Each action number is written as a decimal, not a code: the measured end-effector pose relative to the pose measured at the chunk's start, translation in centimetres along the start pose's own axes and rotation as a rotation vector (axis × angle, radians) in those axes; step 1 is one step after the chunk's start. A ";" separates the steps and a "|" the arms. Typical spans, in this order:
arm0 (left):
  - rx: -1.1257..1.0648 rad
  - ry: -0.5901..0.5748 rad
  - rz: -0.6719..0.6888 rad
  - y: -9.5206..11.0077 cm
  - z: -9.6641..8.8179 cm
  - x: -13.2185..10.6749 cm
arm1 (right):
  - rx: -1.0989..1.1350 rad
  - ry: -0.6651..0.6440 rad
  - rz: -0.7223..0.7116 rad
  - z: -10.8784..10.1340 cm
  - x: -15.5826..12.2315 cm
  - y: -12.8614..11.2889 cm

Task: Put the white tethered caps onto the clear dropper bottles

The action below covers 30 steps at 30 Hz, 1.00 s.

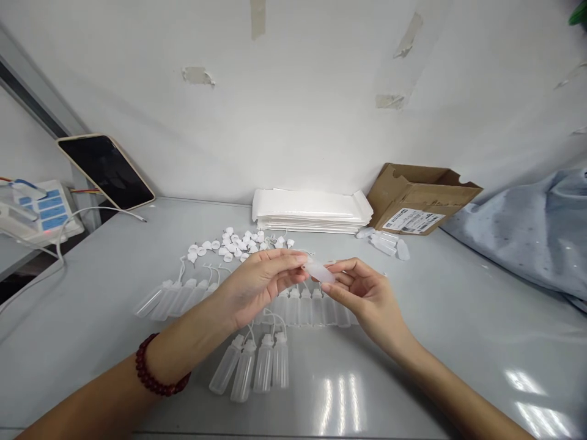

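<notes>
A small translucent plastic bottle (320, 270) is held between both hands above the table, lying nearly sideways. My left hand (268, 275) pinches its left end with thumb and fingertips, which hide the neck. My right hand (364, 292) grips the other end between thumb and fingers. Beneath the hands stretches a row of similar bottles (306, 305), partly covered by them. Closer to me lie several bottles with thin white cords (263, 363) at their tops. More bottles (178, 298) rest left of my left forearm. Small white caps (236, 244) are scattered behind my left hand.
Against the wall sit a stack of white padded envelopes (312, 211) and a tilted open cardboard box (419, 201). Loose bottles (385, 242) lie before the box. At left are a leaning phone (107, 171), a power strip (50, 211) and a white cable (105, 208). Grey-blue fabric (527, 226) covers the right.
</notes>
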<state>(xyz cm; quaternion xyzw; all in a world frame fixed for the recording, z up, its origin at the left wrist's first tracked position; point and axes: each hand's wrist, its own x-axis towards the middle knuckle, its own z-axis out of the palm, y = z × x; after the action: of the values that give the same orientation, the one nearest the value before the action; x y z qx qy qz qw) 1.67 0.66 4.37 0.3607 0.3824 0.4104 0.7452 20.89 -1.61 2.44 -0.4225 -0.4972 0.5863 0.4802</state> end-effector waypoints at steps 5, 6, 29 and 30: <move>0.136 0.054 0.092 -0.2 0.3 -0.4 | -0.012 -0.025 0.038 0.0 -0.1 0.0; 0.152 0.059 0.098 -0.2 0.4 -0.5 | -0.007 -0.032 0.049 0.1 -0.2 -0.1; 0.383 0.073 0.332 -0.5 1.3 -1.4 | 0.365 -0.241 0.273 0.2 -0.4 -1.0; 0.356 0.057 0.306 -0.6 1.2 -1.4 | 0.380 -0.251 0.279 0.3 -0.4 -1.0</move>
<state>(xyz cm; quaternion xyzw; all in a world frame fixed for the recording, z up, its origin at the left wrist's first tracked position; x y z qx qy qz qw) 2.42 -1.05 4.81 0.5284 0.4102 0.4549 0.5879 20.85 -1.97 3.48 -0.3128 -0.3708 0.7775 0.4002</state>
